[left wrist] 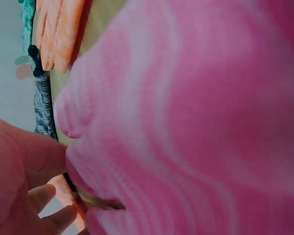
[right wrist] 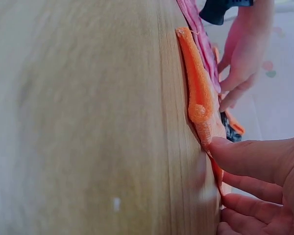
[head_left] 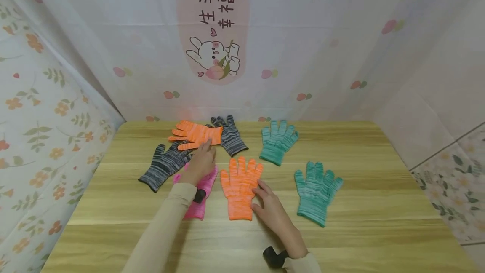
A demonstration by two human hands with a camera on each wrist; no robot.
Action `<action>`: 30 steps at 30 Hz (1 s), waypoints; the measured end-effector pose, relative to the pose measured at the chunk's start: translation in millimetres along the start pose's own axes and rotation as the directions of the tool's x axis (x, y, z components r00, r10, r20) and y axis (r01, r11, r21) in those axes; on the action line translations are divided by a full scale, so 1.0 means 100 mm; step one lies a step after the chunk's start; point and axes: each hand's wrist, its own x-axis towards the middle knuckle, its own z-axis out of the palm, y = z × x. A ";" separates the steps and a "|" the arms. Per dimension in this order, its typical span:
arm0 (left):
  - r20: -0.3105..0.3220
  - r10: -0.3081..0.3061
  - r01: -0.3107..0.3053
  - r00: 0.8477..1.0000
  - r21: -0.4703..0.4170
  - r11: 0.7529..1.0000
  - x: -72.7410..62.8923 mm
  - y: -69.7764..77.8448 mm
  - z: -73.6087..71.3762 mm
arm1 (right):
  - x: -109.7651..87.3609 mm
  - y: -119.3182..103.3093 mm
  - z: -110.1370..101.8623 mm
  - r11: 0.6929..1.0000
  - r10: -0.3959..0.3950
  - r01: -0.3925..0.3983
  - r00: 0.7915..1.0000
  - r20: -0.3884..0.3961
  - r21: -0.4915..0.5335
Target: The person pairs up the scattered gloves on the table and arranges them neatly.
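My left hand (head_left: 201, 161) reaches over a pink knit glove (head_left: 196, 210), its fingertips on the cuff end of an orange glove (head_left: 195, 134). That glove lies partly over two dark grey striped gloves, one at left (head_left: 161, 167) and one behind (head_left: 231, 137). The left wrist view is mostly filled by the pink glove, with my thumb and fingers beside it. At the middle of the table a second orange glove (head_left: 240, 188) lies flat, fingers pointing away. My right hand (head_left: 270, 205) touches its right side, thumb near the cuff; the fingers look extended.
Two teal gloves lie on the right, one farther back (head_left: 278, 142) and one nearer (head_left: 318, 193). The wooden table (head_left: 379, 222) ends at a patterned cloth (head_left: 322, 54) behind and a floral cloth (head_left: 41, 117) at left. Black wrist cameras hang below both wrists.
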 end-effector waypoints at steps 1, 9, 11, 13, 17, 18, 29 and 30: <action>-0.005 0.004 -0.004 1.000 0.017 1.000 0.01 -0.01 0.01 | 0.00 0.00 0.00 1.000 0.003 -0.003 1.000 0.001 0.001; -0.003 0.038 -0.038 0.999 0.114 0.993 0.09 -0.02 -0.02 | 0.01 -0.02 0.01 1.000 0.015 -0.015 1.000 0.006 0.003; 0.000 0.033 -0.032 0.999 0.100 0.995 0.10 -0.01 -0.05 | 0.01 -0.02 0.01 1.000 0.011 -0.011 1.000 0.008 0.007; -0.015 0.040 -0.039 0.999 0.071 0.997 0.11 0.00 -0.10 | 0.01 -0.01 0.00 1.000 0.008 -0.008 1.000 0.010 0.011; -0.116 0.068 -0.075 0.991 -0.053 0.996 0.15 0.04 -0.22 | 0.01 -0.01 -0.01 1.000 0.010 -0.010 1.000 0.007 0.012; -0.146 0.068 -0.083 0.987 -0.096 0.992 0.16 0.05 -0.26 | 0.01 -0.01 -0.02 1.000 0.005 -0.005 1.000 0.005 0.010; -0.283 0.077 -0.193 0.956 -0.410 0.891 0.19 0.26 -0.74 | 0.01 0.00 -0.01 1.000 -0.002 0.002 1.000 0.001 0.005; -0.291 0.087 -0.208 0.953 -0.418 0.884 0.18 0.29 -0.78 | 0.00 0.00 -0.01 1.000 0.004 -0.004 1.000 0.001 0.008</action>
